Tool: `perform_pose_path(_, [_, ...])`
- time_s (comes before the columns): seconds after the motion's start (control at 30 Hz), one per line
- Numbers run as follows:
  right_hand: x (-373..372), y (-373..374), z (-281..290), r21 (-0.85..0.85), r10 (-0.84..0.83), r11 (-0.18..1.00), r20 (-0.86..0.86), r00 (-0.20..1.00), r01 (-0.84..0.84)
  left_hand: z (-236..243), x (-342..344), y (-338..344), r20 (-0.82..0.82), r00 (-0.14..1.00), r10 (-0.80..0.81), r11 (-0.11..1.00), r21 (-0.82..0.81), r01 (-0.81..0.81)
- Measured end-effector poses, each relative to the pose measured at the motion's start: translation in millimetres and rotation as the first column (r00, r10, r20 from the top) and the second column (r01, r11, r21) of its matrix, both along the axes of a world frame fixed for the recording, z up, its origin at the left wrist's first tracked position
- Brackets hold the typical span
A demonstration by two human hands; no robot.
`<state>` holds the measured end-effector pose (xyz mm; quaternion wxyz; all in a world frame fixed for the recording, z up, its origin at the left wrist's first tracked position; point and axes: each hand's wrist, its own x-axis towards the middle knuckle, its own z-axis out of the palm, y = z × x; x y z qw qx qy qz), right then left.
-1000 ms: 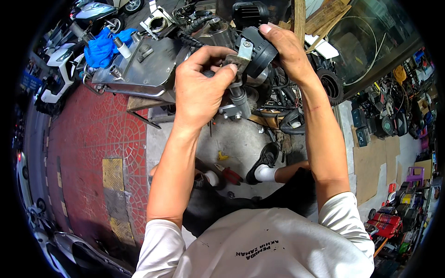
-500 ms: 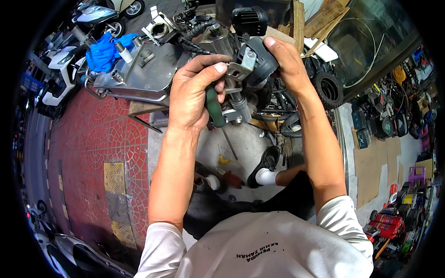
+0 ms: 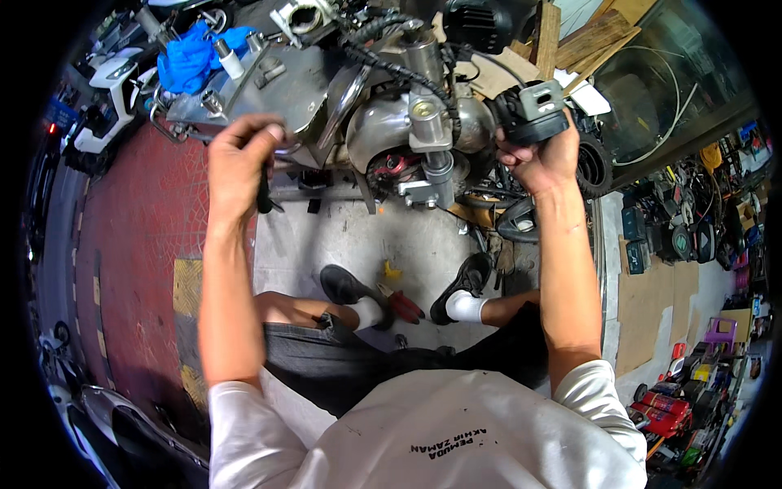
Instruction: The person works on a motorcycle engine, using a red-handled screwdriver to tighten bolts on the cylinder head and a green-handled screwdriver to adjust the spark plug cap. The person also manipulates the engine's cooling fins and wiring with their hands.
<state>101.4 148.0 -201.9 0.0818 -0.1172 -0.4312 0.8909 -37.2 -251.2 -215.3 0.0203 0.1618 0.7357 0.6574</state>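
Observation:
My right hand (image 3: 554,155) is closed round the lower side of a black round part (image 3: 533,126) with a grey slotted metal bracket (image 3: 539,96) on top. A dark cable rises behind that part. Off to the left, my left hand (image 3: 238,167) is closed, blurred by motion, on a green-handled tool whose dark end (image 3: 265,197) pokes out below the fist; its working end cannot be made out. Between the hands stands the bare-metal motorcycle front (image 3: 425,122), with a rounded tank-like shell (image 3: 379,130) and a fork tube (image 3: 437,171).
A metal-topped bench (image 3: 285,98) at the left bears a blue cloth bag (image 3: 195,59) and metal cylinders. Red-handled pliers (image 3: 403,306) and a yellow piece (image 3: 393,269) lie on the floor between my feet. Wood planks (image 3: 595,37) and a tyre (image 3: 595,167) are at the right.
My hands have parted: the left moved left with the tool, away from the bracket, while the right moved right and slightly down with the black part. The bracket has turned upward.

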Motion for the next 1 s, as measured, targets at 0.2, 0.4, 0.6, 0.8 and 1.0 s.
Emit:
perform_pose_path(0.2, [8.5,4.8,-15.6,0.01,-0.166,0.986,0.199,0.966,0.167,-183.2,-26.4,-67.6,0.149,0.962,-0.23,0.697,-0.665,0.27])
perform_pose_path(0.4, [13.7,-5.1,-38.1,0.059,-0.132,0.991,0.223,0.966,0.121,-384.2,-49.0,-82.7,0.145,0.971,0.188,0.506,-0.862,0.031])
perform_pose_path(0.6, [17.4,-8.8,-43.0,0.054,-0.352,0.934,0.298,0.887,0.352,-481.3,-67.5,-46.3,0.178,0.955,0.237,0.436,-0.898,0.059])
perform_pose_path(0.8, [7.5,-25.4,-28.9,0.171,-0.377,0.923,0.222,0.899,0.344,-504.3,-52.9,-35.4,0.156,0.959,0.236,0.427,-0.903,0.042])
perform_pose_path(1.0, [2.9,-21.5,-21.3,0.001,-0.112,0.993,0.201,0.973,0.114,-507.2,-2.3,-57.0,0.089,0.987,0.132,0.42,-0.907,0.026])
